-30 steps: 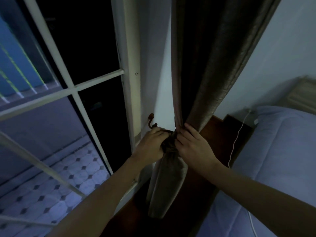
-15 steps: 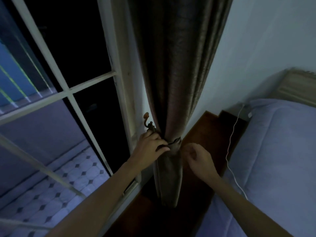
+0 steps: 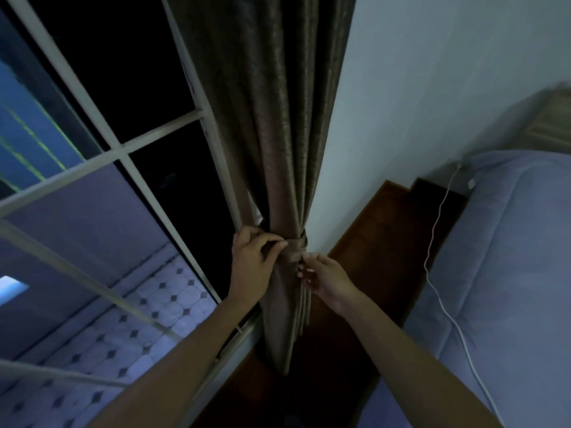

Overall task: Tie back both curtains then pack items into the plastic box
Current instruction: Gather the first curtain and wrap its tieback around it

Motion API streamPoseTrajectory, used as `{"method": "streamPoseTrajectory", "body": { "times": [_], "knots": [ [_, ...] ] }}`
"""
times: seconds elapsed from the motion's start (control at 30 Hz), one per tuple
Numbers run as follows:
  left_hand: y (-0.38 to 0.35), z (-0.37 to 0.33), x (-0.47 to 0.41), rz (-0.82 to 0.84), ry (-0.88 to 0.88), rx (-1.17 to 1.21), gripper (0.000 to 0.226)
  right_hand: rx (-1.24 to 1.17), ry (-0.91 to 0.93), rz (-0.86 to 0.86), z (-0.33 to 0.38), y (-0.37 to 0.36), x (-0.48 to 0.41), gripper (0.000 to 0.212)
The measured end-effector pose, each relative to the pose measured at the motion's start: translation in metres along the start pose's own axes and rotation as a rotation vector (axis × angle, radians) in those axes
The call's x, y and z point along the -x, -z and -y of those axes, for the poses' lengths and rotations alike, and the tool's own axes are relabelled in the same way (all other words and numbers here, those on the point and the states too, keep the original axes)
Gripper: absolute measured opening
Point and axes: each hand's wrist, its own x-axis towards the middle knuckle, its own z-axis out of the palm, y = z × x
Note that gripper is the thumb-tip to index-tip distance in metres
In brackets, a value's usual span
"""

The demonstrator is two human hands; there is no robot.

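The left hand (image 3: 255, 264) pinches the tieback (image 3: 296, 244) at its left end. The right hand (image 3: 324, 278) is loosely spread and holds nothing, fingertips beside the folds just under the band. The curtain (image 3: 278, 118) hangs gathered against the wall (image 3: 432, 88). To finish well, I judge, level the band and even the folds before letting go. No plastic box is in view.

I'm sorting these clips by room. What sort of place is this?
Most likely a bedroom: a bed with a blue quilt stands by the wall, a white charging cable trails over it, and a gathered curtain hangs beside a barred window.
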Motion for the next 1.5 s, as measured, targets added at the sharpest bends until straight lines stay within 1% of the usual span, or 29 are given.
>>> {"method": "streamPoseTrajectory", "body": {
  "times": [0.07, 0.1, 0.13, 0.17, 0.2, 0.23, 0.27, 0.3, 0.37, 0.4, 0.5, 0.6, 0.7, 0.83, 0.9, 0.97, 1.03, 1.1, 1.17, 1.23, 1.3, 1.33, 1.4, 1.5],
  "knots": [
    [0.002, 0.005, 0.009, -0.118, 0.105, 0.084, 0.022, 0.17, 0.08, -0.064, -0.005, -0.003, -0.002, 0.016],
    [0.003, 0.009, 0.014, -0.167, 0.147, 0.115, 0.024, 0.274, 0.132, -0.139, -0.007, -0.002, -0.004, 0.013],
    [0.003, 0.014, 0.019, -0.18, 0.169, 0.12, 0.024, 0.385, 0.177, -0.215, -0.009, 0.0, -0.006, 0.006],
    [0.002, 0.021, 0.027, -0.148, 0.166, 0.086, 0.023, 0.484, 0.21, -0.259, -0.01, 0.003, -0.007, 0.008],
    [-0.001, 0.03, 0.036, -0.084, 0.147, 0.003, 0.021, 0.579, 0.233, -0.264, -0.013, 0.006, -0.01, 0.022],
    [-0.005, 0.039, 0.044, -0.006, 0.122, -0.117, 0.022, 0.656, 0.255, -0.235, -0.015, 0.008, -0.015, 0.034],
    [-0.009, 0.046, 0.051, 0.071, 0.098, -0.25, 0.026, 0.741, 0.266, -0.191, -0.016, 0.009, -0.019, 0.041],
    [-0.014, 0.052, 0.056, 0.133, 0.081, -0.37, 0.032, 0.817, 0.283, -0.144, -0.016, 0.008, -0.023, 0.043],
    [-0.021, 0.056, 0.056, 0.21, 0.018, -0.559, 0.045, 0.961, 0.337, -0.057, -0.016, 0.004, -0.031, 0.037],
    [-0.024, 0.056, 0.053, 0.221, -0.024, -0.623, 0.048, 1.01, 0.363, -0.033, -0.016, 0.001, -0.033, 0.033],
    [-0.029, 0.061, 0.046, 0.225, -0.121, -0.706, 0.04, 1.077, 0.437, -0.066, -0.031, 0.002, -0.039, 0.024],
    [-0.028, 0.069, 0.048, 0.254, -0.09, -0.768, 0.034, 1.217, 0.45, -0.123, -0.052, 0.003, -0.037, 0.02],
    [-0.025, 0.073, 0.04, 0.3, -0.037, -0.786, 0.026, 1.266, 0.447, -0.133, -0.052, -0.011, -0.039, 0.021],
    [-0.018, 0.075, 0.036, 0.371, -0.058, -0.782, 0.03, 1.266, 0.464, -0.128, -0.053, -0.009, -0.042, 0.021],
    [-0.019, 0.074, 0.037, 0.38, -0.032, -0.752, 0.028, 1.273, 0.464, -0.142, -0.058, -0.006, -0.04, 0.023],
    [-0.022, 0.072, 0.038, 0.361, 0.035, -0.693, 0.027, 1.277, 0.456, -0.143, -0.057, -0.007, -0.039, 0.022],
    [-0.024, 0.072, 0.04, 0.318, 0.063, -0.673, 0.031, 1.258, 0.472, -0.191, -0.051, -0.009, -0.037, 0.016],
    [-0.022, 0.073, 0.052, 0.241, 0.017, -0.673, 0.035, 1.116, 0.45, -0.302, -0.049, -0.002, -0.03, 0.006],
    [-0.023, 0.078, 0.073, 0.157, -0.102, -0.657, 0.03, 1.022, 0.43, -0.371, -0.055, 0.01, -0.022, 0.007],
    [-0.029, 0.083, 0.091, 0.108, -0.213, -0.657, 0.019, 1.091, 0.442, -0.284, -0.066, 0.021, -0.019, 0.009],
    [-0.039, 0.086, 0.095, 0.087, -0.272, -0.635, 0.006, 1.171, 0.451, -0.172, -0.073, 0.026, -0.021, 0.02],
    [-0.044, 0.085, 0.094, 0.089, -0.285, -0.615, 0.005, 1.195, 0.469, -0.155, -0.073, 0.027, -0.023, 0.023],
    [-0.051, 0.078, 0.089, 0.109, -0.254, -0.599, 0.013, 1.231, 0.523, -0.15, -0.071, 0.028, -0.029, 0.026],
    [-0.057, 0.064, 0.078, 0.117, -0.074, -0.679, 0.032, 1.295, 0.598, -0.14, -0.066, 0.029, -0.035, 0.025]
  ]
}}
